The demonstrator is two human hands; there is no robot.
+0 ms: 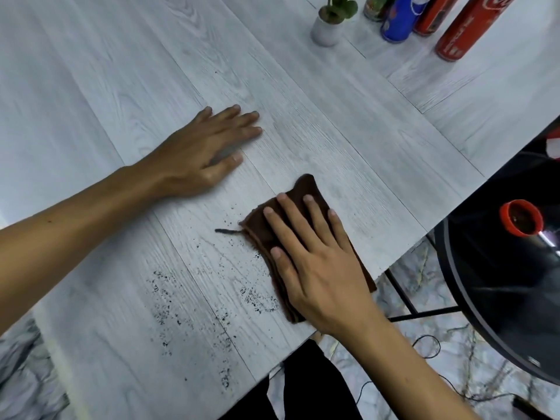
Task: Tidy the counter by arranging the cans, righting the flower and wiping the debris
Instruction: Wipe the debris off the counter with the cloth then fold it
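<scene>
— Counter?
— Pale wood. Left hand flat, fingers spread, frame centre. Right hand flat, pressing brown cloth, lower right.
— Debris?
— Black specks, left of cloth.
— Upper right?
— Potted flower upright, cans beside it.

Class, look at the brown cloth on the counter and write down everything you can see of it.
The brown cloth is dark, soft-looking fabric, folded into a flat layered pad with stacked edges showing. It lies on the pale wood-grain counter near the counter's front edge. The right hand presses flat on it, fingers spread, covering much of it. A loose thread trails from its left corner. Black debris speckles the counter to its left.
</scene>
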